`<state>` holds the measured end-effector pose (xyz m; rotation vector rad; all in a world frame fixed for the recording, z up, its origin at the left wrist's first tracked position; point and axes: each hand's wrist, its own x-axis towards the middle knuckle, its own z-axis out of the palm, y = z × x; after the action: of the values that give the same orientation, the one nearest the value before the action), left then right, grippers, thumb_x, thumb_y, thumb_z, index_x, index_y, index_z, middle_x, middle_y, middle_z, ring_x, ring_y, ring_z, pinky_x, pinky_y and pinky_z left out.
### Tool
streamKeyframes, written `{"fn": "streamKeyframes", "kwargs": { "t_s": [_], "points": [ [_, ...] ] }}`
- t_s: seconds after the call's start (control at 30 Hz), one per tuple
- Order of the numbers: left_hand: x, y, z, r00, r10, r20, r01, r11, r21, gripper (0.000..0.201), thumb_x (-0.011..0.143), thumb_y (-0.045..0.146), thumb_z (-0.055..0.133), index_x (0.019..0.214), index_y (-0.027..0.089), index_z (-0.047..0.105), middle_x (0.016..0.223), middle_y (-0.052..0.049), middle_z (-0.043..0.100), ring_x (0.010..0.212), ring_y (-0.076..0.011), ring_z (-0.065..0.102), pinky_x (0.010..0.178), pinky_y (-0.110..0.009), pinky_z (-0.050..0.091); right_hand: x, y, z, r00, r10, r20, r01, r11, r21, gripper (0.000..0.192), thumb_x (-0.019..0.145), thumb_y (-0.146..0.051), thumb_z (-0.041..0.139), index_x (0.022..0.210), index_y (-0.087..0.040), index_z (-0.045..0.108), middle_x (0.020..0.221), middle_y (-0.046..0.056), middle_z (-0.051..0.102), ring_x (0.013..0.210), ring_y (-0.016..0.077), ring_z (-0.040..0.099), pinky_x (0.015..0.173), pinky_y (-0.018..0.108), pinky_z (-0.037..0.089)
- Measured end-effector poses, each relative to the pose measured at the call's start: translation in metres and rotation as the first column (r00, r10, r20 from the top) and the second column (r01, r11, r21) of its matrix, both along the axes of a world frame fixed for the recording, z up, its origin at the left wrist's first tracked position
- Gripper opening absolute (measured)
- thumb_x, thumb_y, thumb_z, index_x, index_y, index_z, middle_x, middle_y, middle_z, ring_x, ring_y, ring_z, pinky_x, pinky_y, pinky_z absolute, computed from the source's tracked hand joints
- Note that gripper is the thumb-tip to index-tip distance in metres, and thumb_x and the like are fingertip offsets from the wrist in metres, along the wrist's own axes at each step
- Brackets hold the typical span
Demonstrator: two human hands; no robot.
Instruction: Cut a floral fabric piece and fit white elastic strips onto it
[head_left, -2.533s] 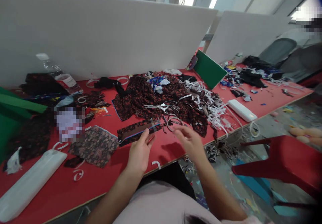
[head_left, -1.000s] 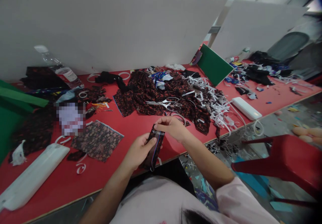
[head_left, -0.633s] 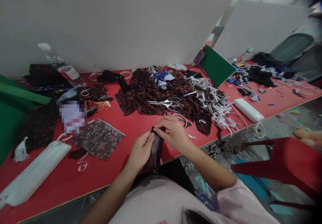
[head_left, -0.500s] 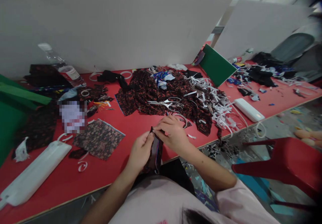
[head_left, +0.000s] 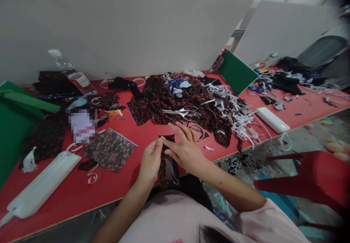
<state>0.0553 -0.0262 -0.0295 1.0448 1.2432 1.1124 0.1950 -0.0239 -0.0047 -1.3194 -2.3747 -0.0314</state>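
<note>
Red surface (head_left: pixel 131 135) w/ white divider boards behind, strewn w/ printed cloth and white strip offcuts; scissors (head_left: pixel 182 113) lie on the dark floral pile, well beyond the hands. At its near edge the folded floral fabric strip (head_left: pixel 167 163) runs long axis toward the body. Left hand (head_left: pixel 150 163) pinches its top-left edge in a closed grip; right hand (head_left: pixel 183 149) lies across the top w/ fingers spread, its grip loose, not clamped.

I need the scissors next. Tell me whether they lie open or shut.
Open: the scissors lie flat on the dark floral cloth pile, their blades slightly parted.
</note>
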Motion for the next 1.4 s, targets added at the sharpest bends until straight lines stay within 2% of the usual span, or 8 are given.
{"fn": "streamKeyframes", "kwargs": {
  "t_s": [0.1, 0.23, 0.33, 0.43, 0.53, 0.77, 1.13, 1.4],
  "points": [
    [0.001, 0.003, -0.004, 0.998, 0.053, 0.027, -0.054, 0.998, 0.016, 0.035, 0.082, 0.045, 0.048, 0.090, 0.014, 0.064, 0.085, -0.003, 0.066, 0.082, -0.0169, 0.056, 0.074, -0.025, 0.041, -0.002, 0.002, 0.000, 1.000, 0.008, -0.023, -0.010, 0.998, -0.059, 0.038, 0.088, -0.044, 0.045, 0.120, -0.029, 0.056, 0.145, 0.010, 0.029, 0.133, 0.0307, 0.019, 0.102, 0.051, 0.021],
    [-0.005, 0.004, -0.008, 0.994, 0.043, -0.097, -0.039, 0.998, 0.043, 0.036, 0.083, 0.046, 0.045, 0.081, 0.015, 0.063, 0.070, 0.000, 0.062, 0.066, -0.0131, 0.052, 0.062, -0.022, 0.039, 0.006, 0.013, 0.014, 0.991, 0.094, -0.097, -0.109, 0.981, -0.158, 0.036, 0.087, -0.045, 0.047, 0.115, -0.028, 0.060, 0.143, 0.009, 0.033, 0.133, 0.0308, 0.020, 0.102, 0.051, 0.024],
    [-0.011, 0.005, -0.009, 0.987, 0.041, -0.152, -0.041, 0.999, 0.003, 0.039, 0.081, 0.050, 0.045, 0.071, 0.015, 0.059, 0.057, 0.003, 0.054, 0.052, -0.0102, 0.044, 0.051, -0.021, 0.034, 0.023, 0.026, 0.026, 0.943, 0.147, -0.297, -0.207, 0.962, -0.180, 0.035, 0.090, -0.036, 0.045, 0.122, -0.028, 0.055, 0.135, 0.008, 0.045, 0.125, 0.0233, 0.037, 0.099, 0.043, 0.033],
    [-0.014, 0.006, -0.005, 0.987, 0.055, -0.150, -0.059, 0.998, -0.024, 0.041, 0.078, 0.053, 0.048, 0.066, 0.015, 0.058, 0.054, 0.003, 0.053, 0.050, -0.0102, 0.044, 0.050, -0.021, 0.034, 0.041, 0.040, 0.029, 0.868, 0.120, -0.481, -0.247, 0.946, -0.210, 0.029, 0.091, -0.027, 0.044, 0.114, -0.024, 0.060, 0.107, 0.007, 0.062, 0.099, 0.0169, 0.056, 0.085, 0.031, 0.044],
    [-0.013, 0.007, 0.001, 0.992, 0.010, -0.123, -0.017, 0.998, -0.054, 0.043, 0.075, 0.056, 0.050, 0.067, 0.015, 0.060, 0.054, 0.002, 0.056, 0.049, -0.0112, 0.047, 0.049, -0.022, 0.036, 0.050, 0.051, 0.023, 0.857, 0.147, -0.493, -0.326, 0.897, -0.299, 0.020, 0.085, -0.026, 0.054, 0.099, -0.021, 0.068, 0.085, 0.005, 0.065, 0.079, 0.0149, 0.059, 0.072, 0.027, 0.045],
    [-0.009, 0.005, 0.008, 0.992, -0.110, -0.058, 0.103, 0.988, -0.115, 0.044, 0.077, 0.055, 0.048, 0.076, 0.014, 0.065, 0.058, -0.002, 0.062, 0.049, -0.0127, 0.051, 0.049, -0.023, 0.038, 0.049, 0.059, 0.020, 0.852, 0.234, -0.468, -0.432, 0.819, -0.377, 0.017, 0.078, -0.025, 0.063, 0.094, -0.020, 0.069, 0.085, 0.003, 0.063, 0.072, 0.0122, 0.057, 0.066, 0.024, 0.044],
    [-0.009, 0.006, 0.010, 0.983, -0.049, -0.174, 0.043, 0.998, -0.041, 0.042, 0.074, 0.055, 0.051, 0.063, 0.015, 0.058, 0.051, 0.001, 0.052, 0.051, -0.0127, 0.047, 0.047, -0.021, 0.033, 0.032, 0.041, 0.015, 0.847, 0.231, -0.479, -0.381, 0.892, -0.244, 0.012, 0.075, -0.011, 0.058, 0.064, -0.017, 0.057, 0.065, -0.001, 0.051, 0.065, 0.0113, 0.048, 0.059, 0.022, 0.037],
    [-0.012, 0.003, 0.008, 0.968, -0.019, -0.250, 0.022, 1.000, 0.010, 0.040, 0.081, 0.051, 0.044, 0.059, 0.017, 0.048, 0.052, 0.004, 0.043, 0.051, -0.0101, 0.038, 0.049, -0.021, 0.028, 0.029, 0.032, 0.000, 0.818, 0.194, -0.541, -0.399, 0.869, -0.291, 0.011, 0.081, -0.021, 0.058, 0.071, -0.018, 0.061, 0.070, 0.002, 0.059, 0.069, 0.0134, 0.054, 0.065, 0.025, 0.043]
  ]
}}
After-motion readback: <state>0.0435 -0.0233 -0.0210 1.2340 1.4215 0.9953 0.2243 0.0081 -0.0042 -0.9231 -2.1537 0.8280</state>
